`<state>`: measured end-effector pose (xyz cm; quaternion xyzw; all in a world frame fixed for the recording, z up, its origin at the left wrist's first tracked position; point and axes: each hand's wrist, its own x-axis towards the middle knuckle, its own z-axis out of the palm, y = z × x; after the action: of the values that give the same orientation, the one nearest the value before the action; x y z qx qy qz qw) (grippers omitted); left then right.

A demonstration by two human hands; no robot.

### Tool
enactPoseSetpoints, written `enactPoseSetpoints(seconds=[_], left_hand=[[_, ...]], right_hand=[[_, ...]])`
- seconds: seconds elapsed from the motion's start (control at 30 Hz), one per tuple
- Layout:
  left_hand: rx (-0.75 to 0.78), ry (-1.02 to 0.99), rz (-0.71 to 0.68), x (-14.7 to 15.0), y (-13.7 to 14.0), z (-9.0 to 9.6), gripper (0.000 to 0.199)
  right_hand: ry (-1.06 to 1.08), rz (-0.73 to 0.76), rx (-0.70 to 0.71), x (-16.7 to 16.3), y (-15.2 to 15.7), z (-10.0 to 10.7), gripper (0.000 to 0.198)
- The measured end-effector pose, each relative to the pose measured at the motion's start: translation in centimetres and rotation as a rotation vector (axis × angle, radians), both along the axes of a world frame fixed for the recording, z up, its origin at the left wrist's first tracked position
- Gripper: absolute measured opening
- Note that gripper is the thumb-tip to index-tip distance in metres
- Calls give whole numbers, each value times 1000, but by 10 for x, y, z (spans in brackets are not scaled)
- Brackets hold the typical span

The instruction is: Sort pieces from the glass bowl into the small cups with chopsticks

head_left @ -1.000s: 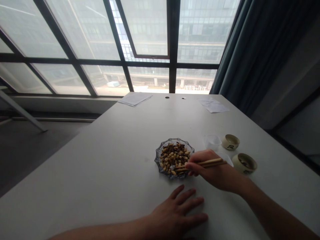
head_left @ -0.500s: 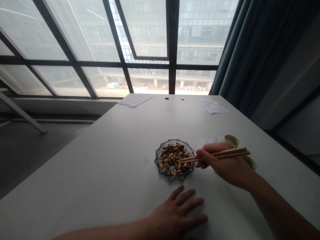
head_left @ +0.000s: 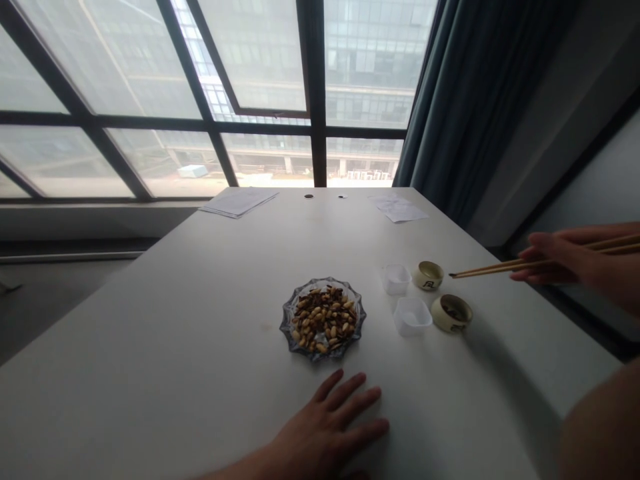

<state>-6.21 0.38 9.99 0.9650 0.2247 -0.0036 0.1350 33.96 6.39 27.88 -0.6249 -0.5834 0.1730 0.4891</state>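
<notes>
My right hand (head_left: pixel 565 257) grips a pair of wooden chopsticks (head_left: pixel 490 269) at the right edge of the view. A small dark piece, likely a seed, shows at their tips, just right of a small beige cup (head_left: pixel 428 275). Nearer to me stands a second beige cup (head_left: pixel 451 313) with dark bits inside. My left hand (head_left: pixel 333 427) lies flat on the table, fingers spread, holding nothing. Beyond it sits a scalloped glass dish (head_left: pixel 288 333) filled with mixed nuts and dark seeds (head_left: pixel 325 317).
Two clear plastic containers (head_left: pixel 413 316) stand between the dish and the cups on the white table (head_left: pixel 175 347). Paper sheets (head_left: pixel 239 201) lie at the far left corner, another sheet (head_left: pixel 400 207) at the far right. Windows and a dark curtain (head_left: pixel 450 100) are behind.
My right hand has lifted the chopsticks out of the dish and moved right, past the cups, with a small dark piece at the tips. The view has turned right; my left hand stays flat.
</notes>
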Motion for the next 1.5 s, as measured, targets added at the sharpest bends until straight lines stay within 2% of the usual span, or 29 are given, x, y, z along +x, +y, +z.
enactPoseSetpoints(seconds=[0.1, 0.23, 0.33, 0.43, 0.53, 0.67, 0.77, 0.83, 0.97, 1.1, 1.17, 1.27, 1.4, 1.5], left_hand=[[3, -15, 10, 0, 0, 2, 79], [-4, -31, -8, 0, 2, -4, 81], [-5, -26, -26, 0, 4, -9, 78], [-3, -27, -23, -1, 3, -10, 77], [-8, -40, -12, -1, 2, -7, 79], [-19, -27, 7, 0, 1, 2, 81], [-19, -28, 16, 1, 0, 5, 81], [-8, -62, 22, 0, -2, 3, 76], [28, -133, 21, -3, -4, -9, 62], [90, -160, 5, -5, -4, -18, 61], [117, -165, 0, -5, -3, -20, 60], [122, -162, -12, -5, -3, -21, 61], [109, -164, -14, -6, -2, -23, 63], [102, -160, -9, -6, -2, -25, 61]], right_hand=[[45, -99, -238, -3, 10, -2, 16], [21, 13, -452, -30, 34, -10, 15], [-20, 85, -524, -44, 49, -18, 17], [-20, 84, -521, -46, 53, -20, 16], [-44, 33, -488, -40, 44, -16, 22], [-82, -9, -320, -42, 24, -4, 29], [-60, 63, -179, -67, 14, 3, 31], [-8, 207, -136, -93, 10, 3, 33], [-1, 607, -214, -146, 9, -15, 35], [-59, 797, -343, -179, 12, -43, 30], [-68, 834, -389, -189, 14, -54, 29], [-67, 849, -387, -197, 15, -65, 30], [-33, 865, -343, -199, 16, -68, 31], [-18, 837, -362, -198, 16, -69, 31]])
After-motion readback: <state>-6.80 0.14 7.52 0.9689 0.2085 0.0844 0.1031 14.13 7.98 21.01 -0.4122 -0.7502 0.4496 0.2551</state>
